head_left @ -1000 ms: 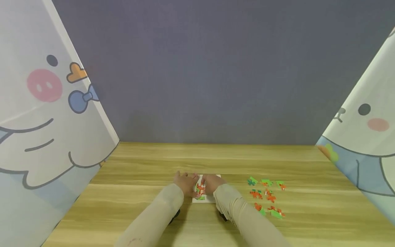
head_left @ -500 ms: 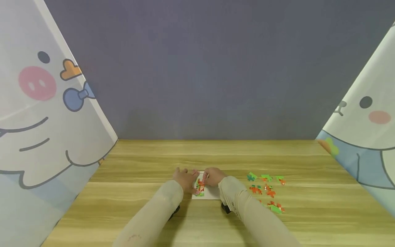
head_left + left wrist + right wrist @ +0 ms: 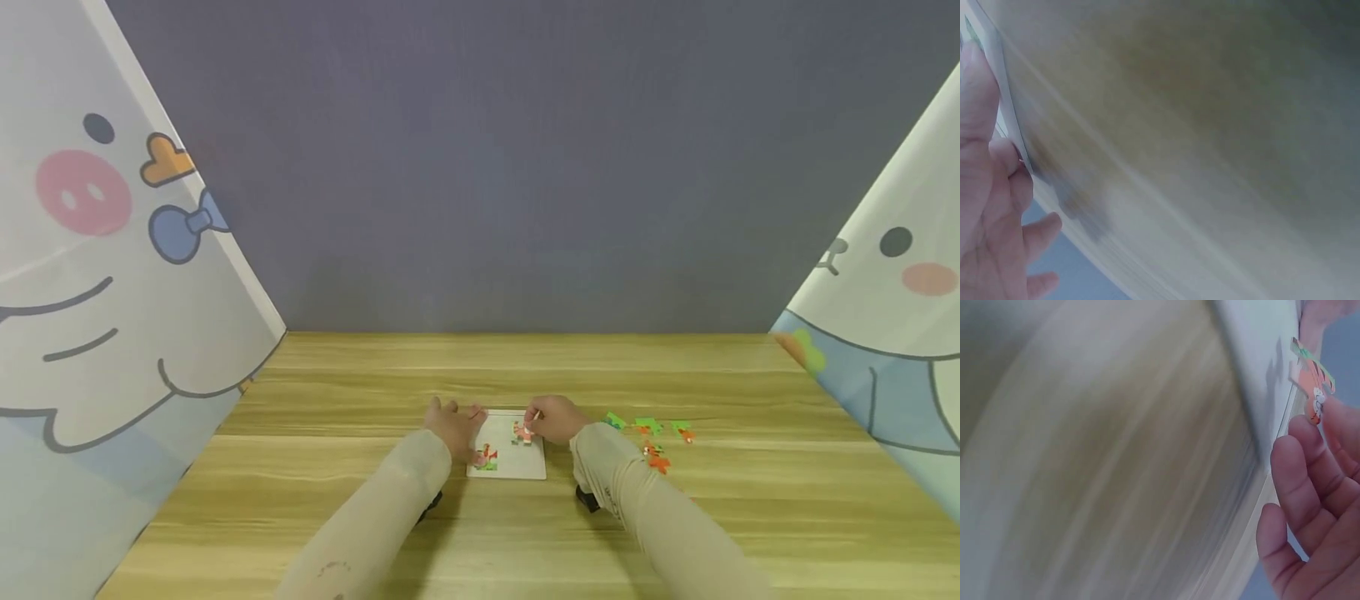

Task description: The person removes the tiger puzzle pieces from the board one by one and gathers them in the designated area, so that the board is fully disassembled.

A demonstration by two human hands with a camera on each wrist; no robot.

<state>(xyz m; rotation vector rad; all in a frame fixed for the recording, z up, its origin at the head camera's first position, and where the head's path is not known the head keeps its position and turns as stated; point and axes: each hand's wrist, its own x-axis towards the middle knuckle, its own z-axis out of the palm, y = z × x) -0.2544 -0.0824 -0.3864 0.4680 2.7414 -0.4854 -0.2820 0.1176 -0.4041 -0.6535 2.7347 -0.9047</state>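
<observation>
A white square puzzle board [image 3: 513, 467] lies on the wooden table, in the middle of the head view. My left hand [image 3: 452, 432] rests at its left edge with fingers spread; the left wrist view shows the thumb [image 3: 977, 94] lying over the board and a fingertip at its corner. Orange-and-green puzzle pieces [image 3: 488, 459] sit in the board's lower left, partly under that thumb. Between thumb and forefinger, my right hand [image 3: 558, 418] pinches an orange, green and white puzzle piece [image 3: 1311, 378]. This piece is tilted and raised above the board, casting a shadow on it.
Several loose orange and green puzzle pieces [image 3: 649, 427] lie on the table [image 3: 360, 375] to the right; my right sleeve [image 3: 637, 483] hides some. A grey wall [image 3: 480, 167] stands behind. Cartoon-printed panels [image 3: 135, 292] flank both sides.
My right hand has moved right from the board's left side, with the puzzle piece lifted in its fingers. Fewer pieces show on the board's left. The left hand stays at the edge.
</observation>
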